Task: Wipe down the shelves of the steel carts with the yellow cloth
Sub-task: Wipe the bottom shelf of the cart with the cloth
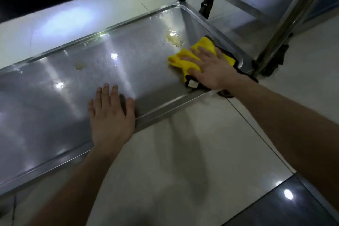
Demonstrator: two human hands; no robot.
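Head view: flat hands point(111, 115) point(211, 69) on yellow cloth point(184, 61), shelf point(55, 108)

left hand point(111, 119) bare | right hand point(211, 68) bare | forearms point(77, 180) bare to the frame edge | fingernails point(106, 84) short

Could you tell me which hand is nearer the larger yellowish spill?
Right hand, on the cloth just beside the spill; left hand rests farther off at the shelf's near rim.
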